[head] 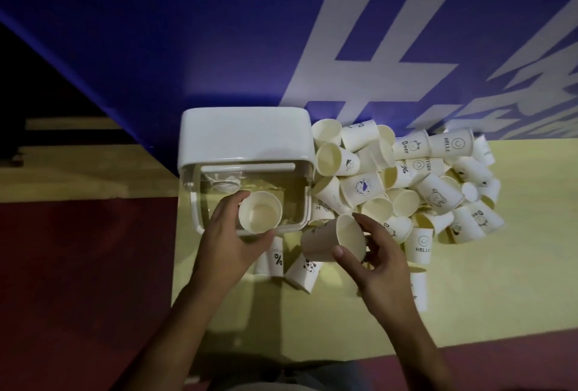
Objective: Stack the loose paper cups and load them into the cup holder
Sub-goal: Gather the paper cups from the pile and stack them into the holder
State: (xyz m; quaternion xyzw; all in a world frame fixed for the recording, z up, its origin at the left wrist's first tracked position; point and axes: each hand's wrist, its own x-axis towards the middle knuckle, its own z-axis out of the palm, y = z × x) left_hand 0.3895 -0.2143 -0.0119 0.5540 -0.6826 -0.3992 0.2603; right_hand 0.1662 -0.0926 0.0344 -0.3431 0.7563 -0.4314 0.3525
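Note:
My left hand [228, 234] grips an upright white paper cup [260, 211], mouth up, over the front of the cup holder [245, 137], a white box with a clear front compartment. My right hand [380, 253] holds a second paper cup [333, 239] tilted on its side, mouth facing right, just right of the holder's front corner. A heap of loose printed paper cups [403, 184] lies to the right of the holder. A few more cups [305, 268] lie on the table between my hands.
The yellow table [484, 290] ends at its left edge just under the holder, with dark red floor [78, 265] beyond. A blue wall banner [219, 31] with large white characters stands right behind the holder and the heap.

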